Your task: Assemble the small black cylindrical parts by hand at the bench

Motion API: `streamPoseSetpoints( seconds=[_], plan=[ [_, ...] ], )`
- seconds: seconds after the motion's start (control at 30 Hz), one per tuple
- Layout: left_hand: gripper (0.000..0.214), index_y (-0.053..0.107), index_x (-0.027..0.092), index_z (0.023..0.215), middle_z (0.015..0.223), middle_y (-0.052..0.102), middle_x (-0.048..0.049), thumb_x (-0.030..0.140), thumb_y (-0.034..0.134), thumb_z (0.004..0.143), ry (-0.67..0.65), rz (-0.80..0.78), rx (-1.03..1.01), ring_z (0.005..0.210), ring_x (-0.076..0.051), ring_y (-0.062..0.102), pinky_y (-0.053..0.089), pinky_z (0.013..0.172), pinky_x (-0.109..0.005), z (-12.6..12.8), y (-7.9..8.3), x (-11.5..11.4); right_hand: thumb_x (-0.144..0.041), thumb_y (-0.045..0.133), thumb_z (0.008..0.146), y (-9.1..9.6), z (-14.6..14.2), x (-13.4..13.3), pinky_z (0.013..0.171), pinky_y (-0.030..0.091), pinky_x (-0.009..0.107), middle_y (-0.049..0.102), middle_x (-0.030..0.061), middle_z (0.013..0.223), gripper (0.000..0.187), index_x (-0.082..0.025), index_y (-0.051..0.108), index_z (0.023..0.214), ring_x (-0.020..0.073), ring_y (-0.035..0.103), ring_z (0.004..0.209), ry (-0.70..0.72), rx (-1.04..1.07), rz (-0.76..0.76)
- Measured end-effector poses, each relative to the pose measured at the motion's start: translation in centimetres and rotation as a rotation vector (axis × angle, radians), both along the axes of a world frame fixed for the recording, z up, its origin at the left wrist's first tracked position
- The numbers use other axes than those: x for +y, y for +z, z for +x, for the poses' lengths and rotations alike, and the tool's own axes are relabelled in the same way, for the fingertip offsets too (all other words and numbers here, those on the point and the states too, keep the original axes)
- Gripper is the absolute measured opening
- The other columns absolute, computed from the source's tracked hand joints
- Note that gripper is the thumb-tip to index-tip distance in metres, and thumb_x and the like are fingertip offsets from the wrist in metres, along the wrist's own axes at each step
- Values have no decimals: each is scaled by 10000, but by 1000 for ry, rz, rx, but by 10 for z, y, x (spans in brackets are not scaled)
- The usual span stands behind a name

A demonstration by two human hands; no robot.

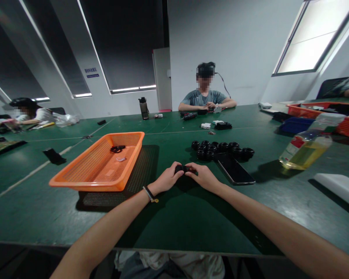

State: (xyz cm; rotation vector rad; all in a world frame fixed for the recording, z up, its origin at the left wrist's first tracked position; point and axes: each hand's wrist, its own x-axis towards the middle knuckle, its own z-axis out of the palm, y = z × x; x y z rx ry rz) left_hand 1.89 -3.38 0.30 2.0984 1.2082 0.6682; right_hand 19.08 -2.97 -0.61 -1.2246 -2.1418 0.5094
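Observation:
My left hand (167,180) and my right hand (202,176) meet over the green table (168,221), both with fingers curled round a small black part (185,168) held between them. Just beyond the hands lies a cluster of several black ring-shaped parts (221,149). A black phone (235,170) lies flat to the right of my right hand. To the left stands an orange mesh basket (100,162) holding a black ring and a small pale piece.
A plastic bottle of yellow liquid (306,147) lies at the right, a white flat object (339,186) nearer the edge. Orange and blue trays (322,114) stand far right. A person sits across the table; others sit at far left and right. A dark bottle (144,108) stands behind.

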Motion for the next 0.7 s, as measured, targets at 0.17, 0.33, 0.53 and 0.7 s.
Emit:
streamPoseSetpoints(
  seconds=[0.17,0.33,0.53,0.7],
  plan=[
    [239,418,151,1057,742,515,-14,281,370,862,2,11,8,679,-148,510,409,631,-250,0,0,0,-201,527,790,2,0,-1,689,475,317,667,54,839,185,-155,578,962,183,618,762,4,-3,3],
    [228,423,155,1048,762,528,-20,276,375,861,3,16,14,701,-154,521,412,638,-251,0,0,0,-210,518,797,2,0,-1,675,474,312,666,52,838,174,-161,576,953,181,617,752,10,0,15],
    [222,427,149,1035,783,536,-29,269,381,854,0,33,32,719,-162,527,410,666,-262,1,0,1,-216,519,798,2,0,-1,669,467,302,667,54,829,165,-160,584,939,185,619,752,3,-15,15],
    [226,427,142,1033,805,541,-38,269,390,849,1,43,41,739,-172,530,409,680,-273,1,-1,3,-232,509,809,1,0,-1,663,466,308,665,62,835,182,-146,586,950,188,614,749,8,-35,19]
  ],
)
